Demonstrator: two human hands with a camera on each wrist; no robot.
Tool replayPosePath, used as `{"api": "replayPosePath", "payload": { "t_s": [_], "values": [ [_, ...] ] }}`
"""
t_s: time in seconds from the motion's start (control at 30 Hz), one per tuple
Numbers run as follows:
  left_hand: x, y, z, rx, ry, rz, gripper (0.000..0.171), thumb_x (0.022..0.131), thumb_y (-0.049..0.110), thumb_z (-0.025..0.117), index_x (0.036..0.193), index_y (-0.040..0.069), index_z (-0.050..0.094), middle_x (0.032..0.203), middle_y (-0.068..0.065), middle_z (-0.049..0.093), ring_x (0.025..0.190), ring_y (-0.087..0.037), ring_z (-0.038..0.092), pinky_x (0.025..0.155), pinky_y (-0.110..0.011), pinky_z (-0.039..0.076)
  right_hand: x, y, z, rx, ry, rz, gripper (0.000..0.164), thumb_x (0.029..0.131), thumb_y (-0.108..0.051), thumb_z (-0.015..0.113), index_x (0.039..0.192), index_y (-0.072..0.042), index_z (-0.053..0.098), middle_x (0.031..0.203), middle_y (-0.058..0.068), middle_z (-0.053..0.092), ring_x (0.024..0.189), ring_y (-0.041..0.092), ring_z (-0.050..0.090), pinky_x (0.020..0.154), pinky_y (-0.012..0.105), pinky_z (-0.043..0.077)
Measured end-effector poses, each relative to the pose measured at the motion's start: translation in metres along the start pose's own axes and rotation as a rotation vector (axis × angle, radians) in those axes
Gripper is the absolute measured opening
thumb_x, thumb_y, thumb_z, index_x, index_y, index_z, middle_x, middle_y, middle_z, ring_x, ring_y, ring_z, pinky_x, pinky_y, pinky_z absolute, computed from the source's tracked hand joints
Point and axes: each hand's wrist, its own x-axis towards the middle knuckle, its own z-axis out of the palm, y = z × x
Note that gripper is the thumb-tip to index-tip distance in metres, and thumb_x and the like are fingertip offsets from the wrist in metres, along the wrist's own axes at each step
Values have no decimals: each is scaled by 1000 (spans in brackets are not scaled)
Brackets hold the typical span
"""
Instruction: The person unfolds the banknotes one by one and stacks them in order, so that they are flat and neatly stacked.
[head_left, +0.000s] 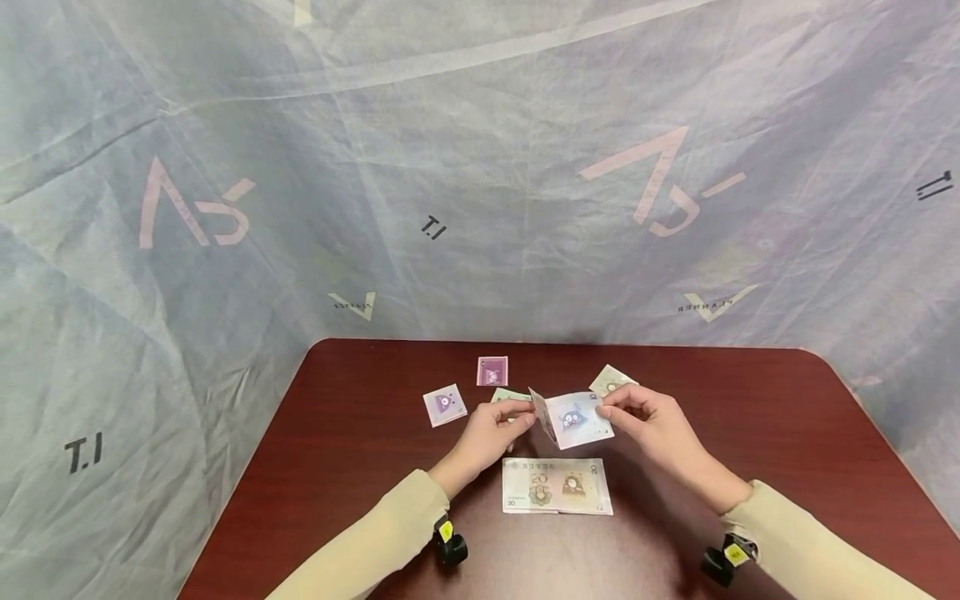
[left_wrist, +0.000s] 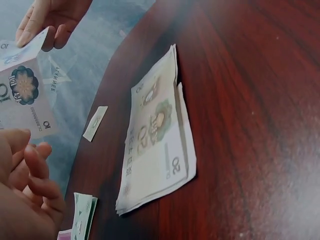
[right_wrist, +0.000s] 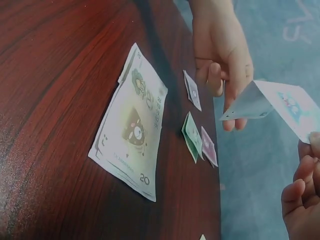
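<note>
My left hand point(head_left: 487, 435) and right hand point(head_left: 663, 427) hold a bluish 10 banknote point(head_left: 576, 421) raised above the table, each pinching one end between thumb and fingers. A crease divides the note, and its left part bends back at an angle, plain in the right wrist view on the same note point(right_wrist: 287, 102). Cartoon print and the number 10 are visible on it. Below the hands, nearer the body, lies a flat pile of brownish 20 banknotes point(head_left: 557, 492) with slightly uneven edges.
Around the hands lie folded notes: a purple one point(head_left: 445, 405) at left, a magenta one point(head_left: 492, 372) farther back, a green one point(head_left: 508, 395) partly behind the left hand, and a pale yellowish one point(head_left: 611, 381) behind the right. The dark red table point(head_left: 360, 467) meets a grey cloth backdrop point(head_left: 480, 267).
</note>
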Motion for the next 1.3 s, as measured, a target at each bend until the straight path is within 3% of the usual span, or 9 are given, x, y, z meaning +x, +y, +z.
{"api": "replayPosePath", "payload": {
  "t_s": [0.1, 0.23, 0.33, 0.5, 0.7, 0.9, 1.07, 1.3],
  "values": [
    [-3, 1, 2, -37, -13, -19, 26, 101, 15, 70, 123, 3, 74, 98, -26, 70, 53, -9, 46, 52, -21, 40, -1, 1, -1, 1, 7, 12, 8, 92, -2, 77, 93, -10, 75, 82, -3, 68, 68, 3, 55, 60, 21, 45],
    [-6, 5, 2, -42, 30, -5, 21, 100, 18, 71, 115, 4, 75, 89, -26, 68, 53, -9, 49, 53, -21, 40, -2, 3, -4, -13, 30, 25, 7, 92, -3, 77, 93, -10, 74, 83, -3, 71, 68, 3, 56, 60, 21, 45],
    [-6, 6, 0, -46, 68, 16, 16, 99, 17, 72, 107, 3, 74, 82, -18, 66, 53, -9, 51, 53, -20, 41, -2, 3, -6, -21, 44, 32, 6, 92, -4, 77, 94, -9, 74, 84, -2, 73, 69, 3, 57, 61, 21, 45],
    [-9, 8, -7, -82, 91, 35, 13, 100, 12, 70, 103, 0, 66, 83, -1, 61, 55, -11, 52, 56, -24, 46, -3, 3, -9, -58, 74, 48, 5, 93, -5, 77, 97, -8, 75, 86, 0, 74, 69, 3, 56, 60, 21, 44],
    [-18, 13, -12, -58, 121, 49, 10, 98, 10, 71, 100, 1, 67, 77, -2, 58, 54, -12, 49, 52, -22, 41, -8, 1, -8, -91, 89, 69, 4, 94, -8, 76, 96, -5, 74, 87, 2, 74, 68, 4, 56, 59, 21, 44],
    [-26, 18, -11, -12, 183, 61, 12, 96, 10, 74, 103, 2, 68, 84, -7, 66, 61, -4, 48, 58, -19, 40, -12, 6, -3, -66, 69, 84, 10, 92, -6, 77, 99, -3, 71, 79, 5, 72, 65, 3, 53, 58, 21, 43],
    [-32, 17, -10, 70, 170, 82, 32, 95, 6, 73, 121, 9, 55, 82, -5, 70, 54, -1, 43, 54, -17, 35, -17, 15, 0, -41, 27, 45, 27, 91, 0, 76, 112, -3, 59, 76, 4, 71, 64, 2, 53, 58, 20, 42],
    [-42, 9, -8, 287, 133, 170, 12, 95, 5, 72, 105, 12, 70, 79, 6, 66, 61, -1, 45, 58, -19, 38, -30, 23, 4, -238, -34, -22, 18, 90, -6, 79, 97, -20, 72, 75, -11, 67, 67, 1, 56, 60, 23, 46]
  ]
}}
